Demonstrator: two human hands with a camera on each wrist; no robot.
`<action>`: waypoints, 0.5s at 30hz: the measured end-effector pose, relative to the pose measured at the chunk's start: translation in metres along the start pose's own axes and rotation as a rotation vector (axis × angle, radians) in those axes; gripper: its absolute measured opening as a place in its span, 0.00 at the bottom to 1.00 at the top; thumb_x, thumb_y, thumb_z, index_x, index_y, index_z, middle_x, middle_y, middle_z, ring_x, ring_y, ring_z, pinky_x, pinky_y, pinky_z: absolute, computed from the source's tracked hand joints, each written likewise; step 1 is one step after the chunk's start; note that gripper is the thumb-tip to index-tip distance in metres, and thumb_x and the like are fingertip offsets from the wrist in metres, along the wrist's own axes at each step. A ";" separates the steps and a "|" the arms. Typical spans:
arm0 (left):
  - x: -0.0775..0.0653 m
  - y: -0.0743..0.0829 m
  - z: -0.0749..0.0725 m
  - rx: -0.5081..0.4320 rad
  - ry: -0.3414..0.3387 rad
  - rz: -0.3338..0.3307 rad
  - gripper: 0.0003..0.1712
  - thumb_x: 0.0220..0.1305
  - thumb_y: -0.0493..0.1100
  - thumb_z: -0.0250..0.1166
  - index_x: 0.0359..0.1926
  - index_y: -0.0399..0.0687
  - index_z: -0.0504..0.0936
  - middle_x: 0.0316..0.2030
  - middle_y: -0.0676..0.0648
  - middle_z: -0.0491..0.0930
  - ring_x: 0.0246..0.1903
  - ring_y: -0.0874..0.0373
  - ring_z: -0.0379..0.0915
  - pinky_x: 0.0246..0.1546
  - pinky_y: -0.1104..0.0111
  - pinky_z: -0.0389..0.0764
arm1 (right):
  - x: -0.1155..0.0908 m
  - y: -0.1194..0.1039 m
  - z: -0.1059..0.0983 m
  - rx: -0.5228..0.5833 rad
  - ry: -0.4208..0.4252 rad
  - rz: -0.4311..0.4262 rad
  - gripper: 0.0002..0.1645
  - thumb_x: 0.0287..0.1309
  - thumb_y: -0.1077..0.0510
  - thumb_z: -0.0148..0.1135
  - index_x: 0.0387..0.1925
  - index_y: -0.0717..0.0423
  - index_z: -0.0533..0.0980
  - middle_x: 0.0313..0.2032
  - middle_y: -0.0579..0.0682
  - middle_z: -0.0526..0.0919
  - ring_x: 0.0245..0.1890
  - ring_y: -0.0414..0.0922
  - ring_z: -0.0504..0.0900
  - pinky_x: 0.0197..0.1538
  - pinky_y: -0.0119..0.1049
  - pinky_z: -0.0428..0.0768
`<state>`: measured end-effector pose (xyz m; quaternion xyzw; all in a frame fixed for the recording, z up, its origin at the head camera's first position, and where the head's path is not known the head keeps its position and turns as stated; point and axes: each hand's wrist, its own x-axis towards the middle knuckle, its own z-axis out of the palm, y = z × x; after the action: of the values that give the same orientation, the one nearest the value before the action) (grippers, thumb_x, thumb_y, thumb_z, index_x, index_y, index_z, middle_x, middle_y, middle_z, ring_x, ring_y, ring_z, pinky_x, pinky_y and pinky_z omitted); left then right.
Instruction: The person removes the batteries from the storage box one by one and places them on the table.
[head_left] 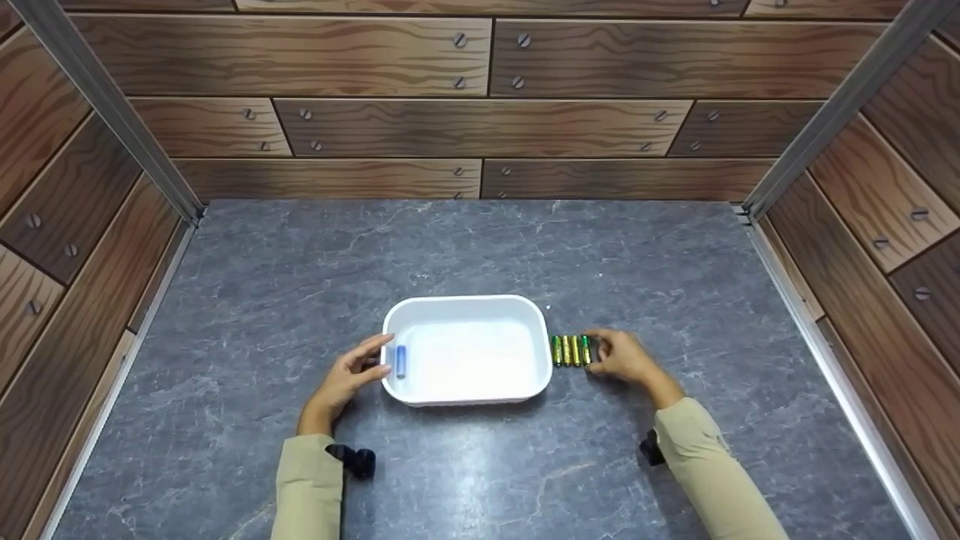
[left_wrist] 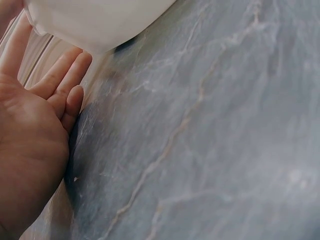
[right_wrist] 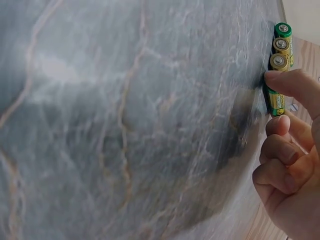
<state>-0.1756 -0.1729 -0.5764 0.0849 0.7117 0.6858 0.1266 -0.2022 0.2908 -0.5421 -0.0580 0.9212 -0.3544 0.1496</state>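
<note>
A white rectangular tub (head_left: 472, 397) sits on the grey marbled tabletop. Inside it, by the left wall, lies a small blue cylinder (head_left: 400, 361). My left hand (head_left: 351, 379) is at the tub's left rim, thumb and fingers spread apart and touching it; the left wrist view shows mostly straight fingers under the tub's pale side (left_wrist: 100, 25). Against the tub's right side, several green-and-gold batteries (head_left: 566, 351) lie side by side in a row. My right hand (head_left: 624, 358) pinches the rightmost battery (right_wrist: 276, 103) end to end between thumb and index finger, its other fingers curled.
Wood-patterned panels (head_left: 480, 127) stand behind the table and along both sides, with metal posts (head_left: 840, 112) at the corners. Black wrist devices (head_left: 363, 463) sit below both hands.
</note>
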 end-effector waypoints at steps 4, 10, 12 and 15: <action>0.001 0.000 0.001 -0.006 0.006 -0.007 0.34 0.59 0.34 0.66 0.66 0.33 0.68 0.64 0.49 0.68 0.52 0.63 0.72 0.51 0.76 0.74 | -0.001 0.000 -0.002 -0.003 -0.002 -0.019 0.40 0.40 0.68 0.71 0.60 0.69 0.70 0.20 0.44 0.71 0.21 0.38 0.67 0.23 0.27 0.68; 0.001 0.000 0.001 -0.002 0.009 -0.012 0.33 0.59 0.34 0.66 0.66 0.34 0.68 0.64 0.47 0.69 0.51 0.61 0.72 0.49 0.75 0.75 | -0.004 -0.004 -0.006 -0.007 0.005 -0.046 0.38 0.42 0.67 0.71 0.59 0.70 0.70 0.19 0.43 0.70 0.20 0.38 0.67 0.24 0.28 0.68; 0.000 0.000 0.001 0.005 0.011 -0.013 0.33 0.60 0.34 0.66 0.66 0.35 0.68 0.65 0.45 0.68 0.51 0.59 0.72 0.49 0.75 0.75 | -0.004 -0.007 -0.007 -0.008 0.008 -0.066 0.36 0.44 0.66 0.70 0.57 0.71 0.71 0.18 0.42 0.70 0.20 0.37 0.66 0.24 0.27 0.66; 0.000 0.001 0.001 0.016 0.013 -0.017 0.33 0.60 0.34 0.66 0.66 0.35 0.68 0.66 0.41 0.67 0.52 0.58 0.72 0.49 0.75 0.75 | -0.006 -0.012 -0.009 -0.015 0.016 -0.095 0.31 0.48 0.65 0.68 0.56 0.72 0.72 0.18 0.42 0.69 0.18 0.35 0.65 0.24 0.27 0.65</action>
<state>-0.1752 -0.1718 -0.5759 0.0756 0.7185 0.6796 0.1270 -0.1991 0.2891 -0.5265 -0.0998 0.9213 -0.3545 0.1247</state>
